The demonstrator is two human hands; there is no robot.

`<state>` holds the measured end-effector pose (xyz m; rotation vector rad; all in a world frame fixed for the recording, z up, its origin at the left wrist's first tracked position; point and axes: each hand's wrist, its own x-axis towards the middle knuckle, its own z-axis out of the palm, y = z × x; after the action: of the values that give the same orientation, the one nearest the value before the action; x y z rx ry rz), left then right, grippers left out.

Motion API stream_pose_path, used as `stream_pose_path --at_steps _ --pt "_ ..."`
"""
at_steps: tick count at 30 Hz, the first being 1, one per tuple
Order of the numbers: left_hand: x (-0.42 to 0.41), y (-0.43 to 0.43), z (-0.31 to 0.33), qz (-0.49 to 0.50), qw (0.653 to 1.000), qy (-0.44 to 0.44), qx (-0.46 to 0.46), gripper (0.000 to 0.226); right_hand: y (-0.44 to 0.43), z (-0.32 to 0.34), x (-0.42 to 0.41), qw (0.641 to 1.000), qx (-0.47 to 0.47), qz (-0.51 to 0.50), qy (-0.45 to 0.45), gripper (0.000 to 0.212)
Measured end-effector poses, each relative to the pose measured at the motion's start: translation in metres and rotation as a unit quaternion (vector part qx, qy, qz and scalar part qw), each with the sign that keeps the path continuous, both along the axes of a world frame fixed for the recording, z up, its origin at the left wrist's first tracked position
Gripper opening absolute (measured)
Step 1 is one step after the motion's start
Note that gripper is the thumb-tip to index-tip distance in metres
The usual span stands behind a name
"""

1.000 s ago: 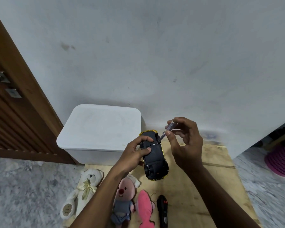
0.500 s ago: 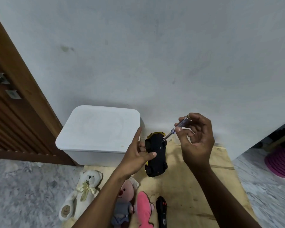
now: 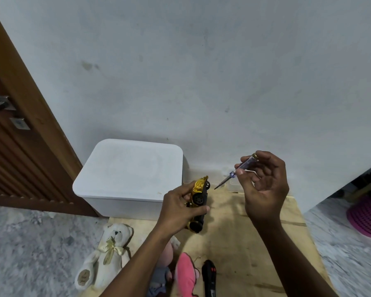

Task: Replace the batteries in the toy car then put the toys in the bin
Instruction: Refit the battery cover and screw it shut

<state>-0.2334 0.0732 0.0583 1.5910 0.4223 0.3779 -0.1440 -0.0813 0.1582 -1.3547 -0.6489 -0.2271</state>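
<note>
My left hand (image 3: 178, 207) grips a gold and black toy car (image 3: 198, 198), turned on its side with the wheels facing right. My right hand (image 3: 263, 185) pinches a small clear-handled screwdriver (image 3: 237, 170); its tip points down-left and stops just short of the car's front end. The white bin (image 3: 129, 176) stands shut with its lid on, left of the car, against the wall. A white teddy bear (image 3: 107, 254), a pink-headed plush (image 3: 169, 251) partly behind my left forearm, a pink plush (image 3: 185, 275) and a black remote (image 3: 209, 277) lie in front of me.
Everything rests on a plywood board (image 3: 244, 243) laid on a grey speckled floor. A brown wooden door (image 3: 13, 146) is at the left. A purple basket (image 3: 366, 217) sits at the far right. A clear small box (image 3: 234, 185) lies by the wall.
My left hand has rolled the car from underside-up onto its side, showing the gold body. My right hand has pulled the screwdriver up and to the right, away from the car.
</note>
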Motion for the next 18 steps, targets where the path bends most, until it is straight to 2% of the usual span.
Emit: stream_pose_path --at_steps 10,18 --pt "0.007 -0.005 -0.007 -0.005 0.999 0.017 0.047 0.083 -0.002 0.000 0.002 1.000 0.004 -0.001 -0.004 0.055" --pt "0.001 -0.012 0.008 -0.005 0.998 -0.008 0.065 0.078 -0.003 0.001 0.001 1.000 -0.004 -0.008 -0.007 0.055"
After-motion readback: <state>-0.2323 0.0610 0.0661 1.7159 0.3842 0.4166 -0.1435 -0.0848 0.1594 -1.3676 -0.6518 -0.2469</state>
